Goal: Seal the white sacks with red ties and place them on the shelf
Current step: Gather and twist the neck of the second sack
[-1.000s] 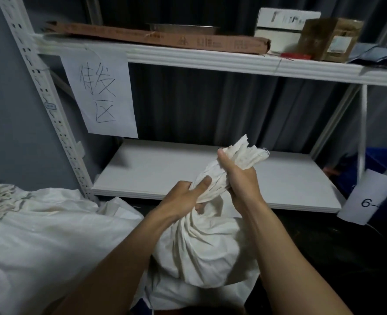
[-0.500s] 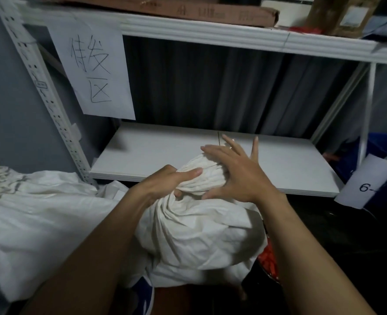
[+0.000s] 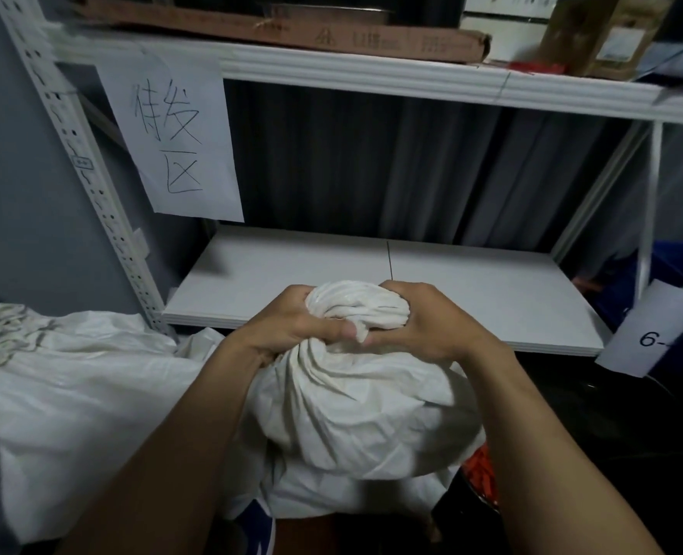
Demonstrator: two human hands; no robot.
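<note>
A full white sack (image 3: 363, 418) sits in front of me, just below the front edge of the white shelf board (image 3: 472, 290). Its mouth is twisted and folded into a tight bunch on top. My left hand (image 3: 295, 322) grips the bunch from the left, and my right hand (image 3: 424, 320) grips it from the right, thumbs meeting at the front. A cluster of red ties (image 3: 482, 472) shows low at the right, partly hidden behind the sack. No tie is on the sack's neck.
More white sacks (image 3: 71, 402) lie piled at the left against the perforated shelf post (image 3: 91, 186). A handwritten paper sign (image 3: 175, 142) hangs from the upper shelf (image 3: 412, 78), which carries cardboard boxes. A label reading "6-" (image 3: 652, 334) hangs at the right.
The upright sack mouth my right hand held has been pushed down and folded over. My right hand opened flat on it, and now both hands clamp the bunch.
</note>
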